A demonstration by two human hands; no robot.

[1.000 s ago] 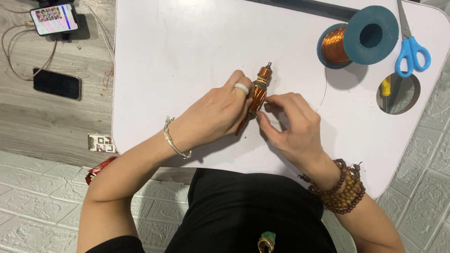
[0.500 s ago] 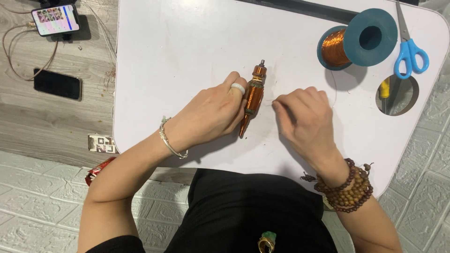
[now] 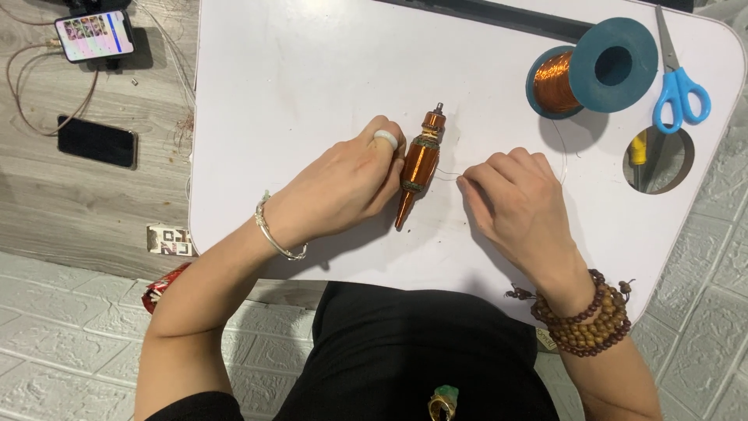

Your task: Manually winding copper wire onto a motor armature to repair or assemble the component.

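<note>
The white table (image 3: 312,86) lies bare to the far left; its near edge runs under both wrists. At its centre, the left hand (image 3: 343,187) curls its fingers around a copper-wound spindle (image 3: 419,168). Just right, the right hand (image 3: 518,206) pinches a thin wire (image 3: 446,175) between pressed fingertips, knuckles raised.

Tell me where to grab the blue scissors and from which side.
Take the blue scissors by the two blue finger loops, coming from the near edge of the white table. The loops point toward the person and lie flat and clear; the blades point away, toward the far edge, beside the wire spool.
</note>
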